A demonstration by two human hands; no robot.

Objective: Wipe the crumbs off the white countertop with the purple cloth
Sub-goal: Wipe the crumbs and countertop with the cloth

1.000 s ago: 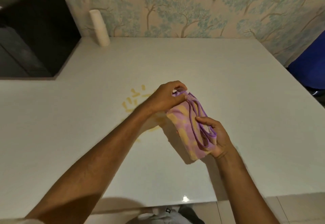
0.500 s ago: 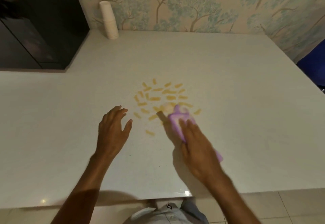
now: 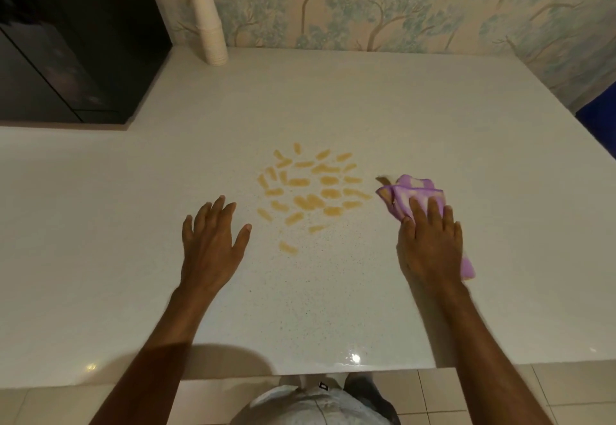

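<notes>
A patch of yellow-orange crumbs (image 3: 310, 191) lies scattered in the middle of the white countertop (image 3: 366, 101). The folded purple cloth (image 3: 408, 196) rests flat on the counter just right of the crumbs. My right hand (image 3: 430, 244) presses down on the cloth, fingers spread over its near half; a corner of cloth sticks out under the wrist. My left hand (image 3: 213, 241) lies flat on the counter with fingers apart, left of and nearer than the crumbs, holding nothing.
A stack of white paper cups (image 3: 209, 27) stands at the back by the patterned wall. A black appliance (image 3: 73, 41) fills the back left corner. A blue object (image 3: 600, 124) sits off the right edge. The counter's front edge is near my body, over a tiled floor.
Both hands held the folded cloth above the counter a second ago. The left hand let go and settled flat; the right hand pressed the cloth down and slid it to the right of the crumbs.
</notes>
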